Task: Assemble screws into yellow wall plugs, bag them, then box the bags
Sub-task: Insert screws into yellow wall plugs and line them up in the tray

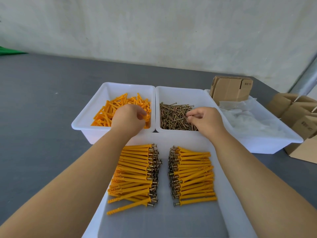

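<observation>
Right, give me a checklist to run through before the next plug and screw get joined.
1. Left hand grips a yellow plastic wall plug in the left white tub: ok.
2. Right hand pinches a brass-coloured screw over the middle white tub: ok.
3. One screw only in that grip: cannot tell.
4. Bare space in the front white tray for the pair: ok.
5. Clear plastic bags in the right tub: ok.

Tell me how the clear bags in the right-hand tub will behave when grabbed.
The clear bags look thin and crumpled, so probably floppy and light. They lie heaped together, so one grab may drag several. Their glossy film could be slippery.
</observation>
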`<control>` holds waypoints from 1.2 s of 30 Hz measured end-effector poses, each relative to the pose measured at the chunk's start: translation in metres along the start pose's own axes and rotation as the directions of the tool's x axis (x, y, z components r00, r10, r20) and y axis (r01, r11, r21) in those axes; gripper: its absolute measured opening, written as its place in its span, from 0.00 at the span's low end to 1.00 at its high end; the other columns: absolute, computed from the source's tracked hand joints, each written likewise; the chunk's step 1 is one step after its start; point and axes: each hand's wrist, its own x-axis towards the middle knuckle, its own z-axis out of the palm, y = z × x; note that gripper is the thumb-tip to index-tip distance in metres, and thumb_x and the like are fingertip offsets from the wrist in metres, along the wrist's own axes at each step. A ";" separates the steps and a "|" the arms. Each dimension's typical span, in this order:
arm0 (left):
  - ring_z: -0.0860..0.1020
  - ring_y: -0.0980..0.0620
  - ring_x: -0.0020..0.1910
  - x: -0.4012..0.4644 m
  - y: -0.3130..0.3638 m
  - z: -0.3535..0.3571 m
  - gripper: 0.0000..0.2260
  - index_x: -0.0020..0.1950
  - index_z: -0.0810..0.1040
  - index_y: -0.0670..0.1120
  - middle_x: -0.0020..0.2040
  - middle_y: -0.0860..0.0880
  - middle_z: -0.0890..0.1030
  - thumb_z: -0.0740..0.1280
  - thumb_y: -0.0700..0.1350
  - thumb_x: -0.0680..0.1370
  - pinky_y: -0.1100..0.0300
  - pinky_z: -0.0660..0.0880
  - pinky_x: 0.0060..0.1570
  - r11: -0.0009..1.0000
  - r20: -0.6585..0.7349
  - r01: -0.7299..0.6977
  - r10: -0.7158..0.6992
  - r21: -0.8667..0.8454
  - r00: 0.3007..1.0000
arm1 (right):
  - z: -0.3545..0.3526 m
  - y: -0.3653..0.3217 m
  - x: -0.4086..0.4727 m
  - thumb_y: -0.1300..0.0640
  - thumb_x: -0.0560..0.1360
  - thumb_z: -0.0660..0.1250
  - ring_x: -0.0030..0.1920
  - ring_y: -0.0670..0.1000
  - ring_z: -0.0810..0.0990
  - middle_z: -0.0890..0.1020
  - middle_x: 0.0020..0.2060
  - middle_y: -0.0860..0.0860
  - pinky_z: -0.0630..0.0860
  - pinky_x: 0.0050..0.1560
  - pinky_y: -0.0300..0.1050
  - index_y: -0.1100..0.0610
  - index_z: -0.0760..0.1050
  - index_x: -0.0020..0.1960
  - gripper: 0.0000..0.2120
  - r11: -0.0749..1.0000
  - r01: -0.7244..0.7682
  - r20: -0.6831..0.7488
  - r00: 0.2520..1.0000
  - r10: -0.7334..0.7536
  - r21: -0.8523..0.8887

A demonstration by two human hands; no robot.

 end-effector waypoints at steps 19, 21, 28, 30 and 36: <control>0.75 0.51 0.32 -0.031 0.037 -0.011 0.06 0.48 0.77 0.42 0.34 0.47 0.78 0.66 0.44 0.81 0.52 0.72 0.33 0.794 -0.466 -0.473 0.277 -0.382 0.841 | 0.007 -0.030 -0.009 0.63 0.84 0.56 0.48 0.56 0.87 0.85 0.49 0.57 0.84 0.50 0.49 0.57 0.74 0.57 0.08 0.754 -0.022 0.001 1.000 0.028 0.656; 0.73 0.50 0.31 -0.032 0.039 -0.008 0.06 0.47 0.77 0.42 0.35 0.47 0.77 0.66 0.44 0.81 0.52 0.71 0.32 0.791 -0.419 -0.453 0.278 -0.410 0.864 | 0.005 -0.031 -0.007 0.61 0.84 0.57 0.52 0.58 0.86 0.86 0.49 0.59 0.82 0.54 0.52 0.57 0.72 0.62 0.10 0.614 -0.113 0.102 0.993 0.052 0.781; 0.68 0.55 0.30 -0.030 0.038 0.005 0.06 0.46 0.77 0.42 0.37 0.43 0.76 0.68 0.44 0.80 0.55 0.68 0.33 0.822 -0.242 -0.369 0.288 -0.434 0.926 | 0.002 -0.028 -0.005 0.60 0.81 0.66 0.44 0.50 0.82 0.76 0.29 0.50 0.79 0.56 0.48 0.58 0.78 0.50 0.03 0.525 -0.210 0.189 0.977 0.094 0.825; 0.68 0.55 0.30 -0.030 0.039 0.007 0.06 0.47 0.77 0.42 0.37 0.43 0.75 0.69 0.44 0.79 0.56 0.69 0.33 0.829 -0.201 -0.347 0.286 -0.439 0.937 | 0.002 -0.028 -0.005 0.62 0.80 0.66 0.40 0.49 0.81 0.74 0.27 0.48 0.79 0.54 0.47 0.58 0.78 0.45 0.05 0.538 -0.197 0.185 0.980 0.076 0.820; 0.70 0.56 0.32 -0.033 0.042 0.014 0.02 0.49 0.79 0.43 0.39 0.45 0.78 0.69 0.41 0.79 0.60 0.69 0.35 0.846 -0.079 -0.330 0.328 -0.418 0.941 | 0.003 -0.032 -0.006 0.62 0.79 0.66 0.38 0.48 0.80 0.71 0.26 0.48 0.81 0.49 0.46 0.59 0.78 0.46 0.04 0.538 -0.182 0.214 0.977 0.003 0.823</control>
